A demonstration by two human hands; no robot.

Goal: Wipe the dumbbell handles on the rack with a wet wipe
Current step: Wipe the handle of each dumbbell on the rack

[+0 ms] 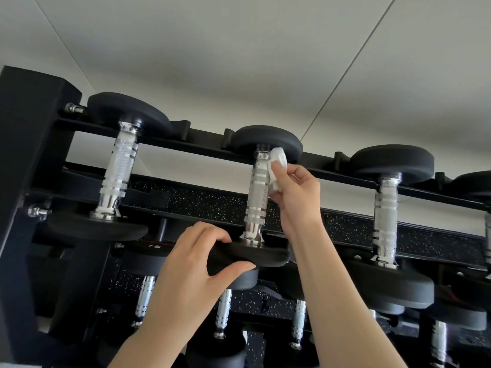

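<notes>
A black rack (186, 144) holds a top row of dumbbells with knurled chrome handles. My right hand (297, 192) pinches a folded white wet wipe (277, 166) and presses it against the upper right side of the middle dumbbell's handle (256, 197). My left hand (196, 261) grips the near black head (255, 254) of that same dumbbell, thumb under its rim and fingers on top. The left dumbbell's handle (118, 171) and the right dumbbell's handle (385, 216) stand untouched on either side.
A thick black rack upright (29, 155) rises at the left with bolts sticking out. A lower tier (223, 312) holds several more dumbbells, one marked 15. Speckled black floor shows between the rails. A pale wall fills the top.
</notes>
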